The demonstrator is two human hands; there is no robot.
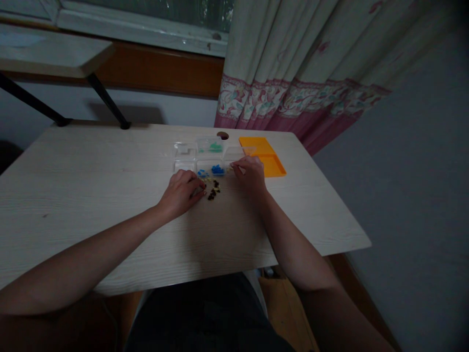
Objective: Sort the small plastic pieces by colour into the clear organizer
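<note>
My left hand (184, 191) rests on the table, thumb and fingers apart, beside a small pile of dark brown pieces (212, 194). A few pale yellow pieces (208, 179) lie among and above them. My right hand (250, 172) is over the right end of the clear plastic boxes, its fingertips pinched together; what they hold, if anything, is too small to make out. Between the hands, the front boxes hold blue pieces (218, 170). Green pieces (215, 146) sit in a clear box (205, 141) behind. Part of the right box is hidden by my right hand.
An orange two-part tray (271, 165) lies just right of the boxes. Behind them is a round hole (223, 135) in the tabletop (110, 195). A raised shelf (54, 54) on black legs stands at the back left. A curtain (278, 73) hangs behind the table.
</note>
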